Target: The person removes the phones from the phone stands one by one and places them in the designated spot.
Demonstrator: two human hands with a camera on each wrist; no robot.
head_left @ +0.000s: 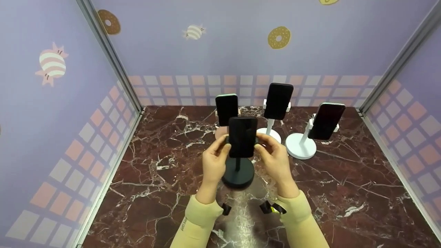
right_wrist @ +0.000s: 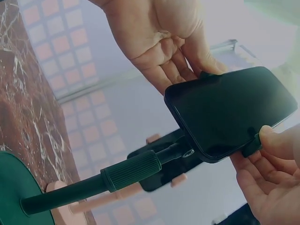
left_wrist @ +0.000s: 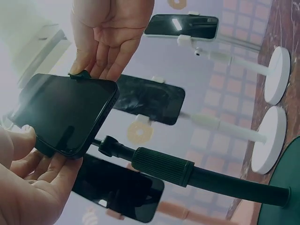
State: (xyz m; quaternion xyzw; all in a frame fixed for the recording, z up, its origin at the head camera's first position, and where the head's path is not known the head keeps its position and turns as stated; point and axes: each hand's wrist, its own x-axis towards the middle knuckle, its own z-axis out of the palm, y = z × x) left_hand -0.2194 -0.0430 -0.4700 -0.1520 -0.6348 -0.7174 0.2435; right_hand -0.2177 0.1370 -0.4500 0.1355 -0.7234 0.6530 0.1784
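A black smartphone (head_left: 243, 137) sits upright in the side clamps of a black phone stand (head_left: 237, 173), which looks dark green in the wrist views. My left hand (head_left: 215, 162) pinches the clamp on the phone's left side between thumb and fingers. On the opposite side my right hand (head_left: 275, 162) pinches the other clamp (right_wrist: 252, 146) the same way. Below the phone, the ribbed stem (left_wrist: 163, 166) runs down to the round base. Both thumbs lie at the front by the phone's edges, with the other fingers partly hidden behind it.
Behind stand a pink stand holding a phone (head_left: 227, 109), a white stand holding another phone (head_left: 279, 100), and at right a second white stand (head_left: 300, 146) with a tilted phone (head_left: 326, 121). Patterned walls (head_left: 237, 51) enclose the dark red marbled table (head_left: 155, 193).
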